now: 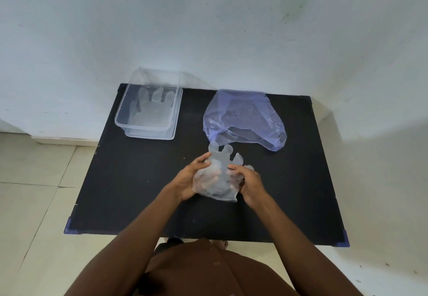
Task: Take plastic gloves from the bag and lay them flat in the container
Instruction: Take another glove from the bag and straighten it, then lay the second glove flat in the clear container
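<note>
A clear plastic glove (pixel 220 170) hangs crumpled between both my hands above the middle of the black table (pixel 129 180), its fingers pointing away from me. My left hand (pixel 188 180) grips its left side and my right hand (pixel 249 182) grips its right side. The clear rectangular container (pixel 122 119) stands at the table's far left, with a glove (pixel 150 108) lying flat inside it. A bluish see-through plastic bag (pixel 243 117) lies at the far right of the table, its open mouth facing the held glove, with more clear plastic inside.
The table stands against a white wall (pixel 208 29). Pale floor tiles (pixel 34 180) lie to the left. Blue corner caps (pixel 69 226) mark the table's near edge, and my brown-clothed lap is just below it.
</note>
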